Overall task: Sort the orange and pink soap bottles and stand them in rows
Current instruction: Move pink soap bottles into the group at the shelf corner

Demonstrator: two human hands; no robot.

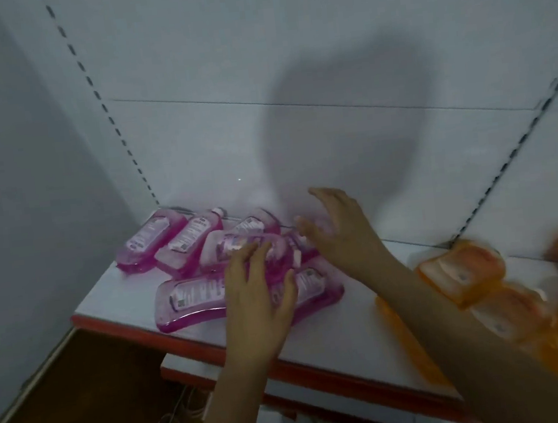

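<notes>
I'm watching both hands, left hand point(258, 292) and right hand point(338, 229), spreading released fingers over the heaped pink soap bottles point(206, 253); near ones are risking sliding off the shelf point(336, 339) edge.

Pink bottles point(190, 300) of clear, glossy plastic, their tinted liquid showing through and pale paper-like labels stuck on their faces, lie on a smooth, matt white shelf point(335, 336) edged with a red strip. Orange bottles point(463, 271) at the right look to be the same translucent plastic, though blur hides their finish. The back panel point(254, 58) is matt white, seemingly painted metal, with dark slotted uprights point(100, 99), and brown wood-look flooring point(67, 405) shows below.
</notes>
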